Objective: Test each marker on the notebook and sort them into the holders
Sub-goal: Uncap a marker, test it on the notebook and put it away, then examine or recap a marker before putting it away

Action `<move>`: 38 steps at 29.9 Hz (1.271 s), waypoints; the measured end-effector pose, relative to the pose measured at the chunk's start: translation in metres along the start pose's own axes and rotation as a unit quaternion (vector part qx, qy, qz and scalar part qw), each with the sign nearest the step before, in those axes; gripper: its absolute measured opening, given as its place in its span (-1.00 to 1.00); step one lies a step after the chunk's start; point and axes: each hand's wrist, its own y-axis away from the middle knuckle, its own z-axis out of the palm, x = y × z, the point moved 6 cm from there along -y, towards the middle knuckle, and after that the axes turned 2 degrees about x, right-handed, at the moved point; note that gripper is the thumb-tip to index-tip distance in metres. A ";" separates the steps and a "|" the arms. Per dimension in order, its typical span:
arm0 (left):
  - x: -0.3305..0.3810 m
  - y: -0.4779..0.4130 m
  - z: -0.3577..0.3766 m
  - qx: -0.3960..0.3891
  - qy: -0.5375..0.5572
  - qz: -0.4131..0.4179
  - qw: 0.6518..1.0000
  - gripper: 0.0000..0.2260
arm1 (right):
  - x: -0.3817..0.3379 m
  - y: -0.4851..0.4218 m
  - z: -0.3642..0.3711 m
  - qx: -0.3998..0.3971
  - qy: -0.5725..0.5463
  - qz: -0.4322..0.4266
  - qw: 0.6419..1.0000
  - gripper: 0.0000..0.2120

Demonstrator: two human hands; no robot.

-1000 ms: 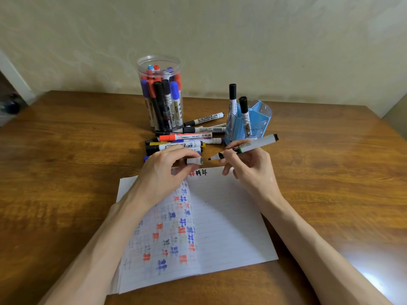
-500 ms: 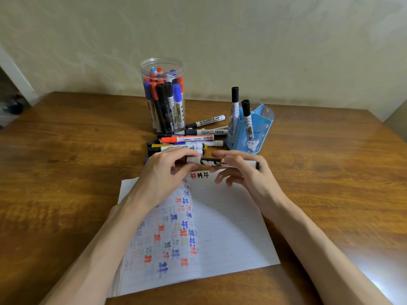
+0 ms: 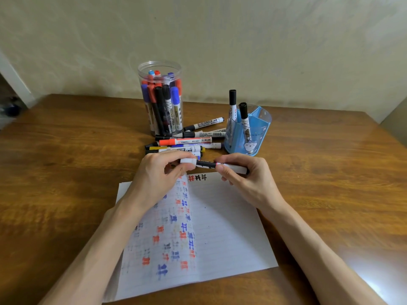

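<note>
Head cam: my L hand (image 3: 158,172) pinches small white plastic cap (image 3: 188,161), R hand (image 3: 248,179) grips white-barrel black marker (image 3: 220,166) over lined paper notebook (image 3: 224,227), prob. to cap it.

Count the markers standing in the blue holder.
2. The taller marker stands at the left of the blue holder; the shorter marker just right of it. Others may hide inside.

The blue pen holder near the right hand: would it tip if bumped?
Probably fairly easily. The blue holder looks like thin, light plastic, and its two markers stand tall above the rim, which likely makes it top-heavy. On the smooth wooden table it might slide first.
</note>
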 end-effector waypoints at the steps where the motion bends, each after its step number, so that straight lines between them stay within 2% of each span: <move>1: 0.001 0.000 0.000 -0.002 0.002 -0.002 1.000 -0.65 | 0.001 0.000 0.001 0.001 0.000 -0.006 1.000 -0.85; 9: 0.000 0.001 0.008 0.005 -0.005 -0.011 1.000 -0.74 | 0.006 0.001 0.005 -0.003 -0.006 -0.034 0.999 -0.99; 17: -0.004 0.002 0.009 -0.017 0.004 -0.038 0.999 -0.77 | 0.012 -0.002 0.010 0.003 -0.001 -0.042 0.999 -0.98; 20: -0.005 0.000 0.010 -0.031 0.021 -0.046 0.998 -0.85 | 0.013 -0.006 0.009 -0.006 0.008 -0.043 0.999 -0.95; 26: 0.006 -0.002 -0.001 -0.003 0.091 -0.036 0.995 -0.87 | 0.002 -0.006 0.007 -0.003 0.021 -0.064 0.998 -0.92; 29: 0.004 -0.002 -0.003 0.001 0.119 -0.056 0.991 -0.88 | 0.003 -0.003 0.013 -0.029 0.036 -0.058 0.997 -0.85; 32: 0.005 -0.001 -0.012 0.040 0.202 -0.100 0.973 -0.86 | 0.003 0.001 0.022 -0.064 0.060 -0.043 0.995 -0.68; 34: 0.003 0.000 -0.023 0.098 0.260 -0.153 0.948 -0.84 | 0.002 0.003 0.026 -0.077 0.081 -0.047 0.993 -0.64; 36: -0.003 0.000 -0.037 0.151 0.285 -0.198 0.926 -0.81 | 0.001 0.006 0.029 -0.084 0.108 -0.057 0.989 -0.60; 38: -0.005 0.002 -0.051 0.184 0.300 -0.214 0.911 -0.81 | -0.002 0.012 0.032 -0.092 0.120 -0.066 0.986 -0.46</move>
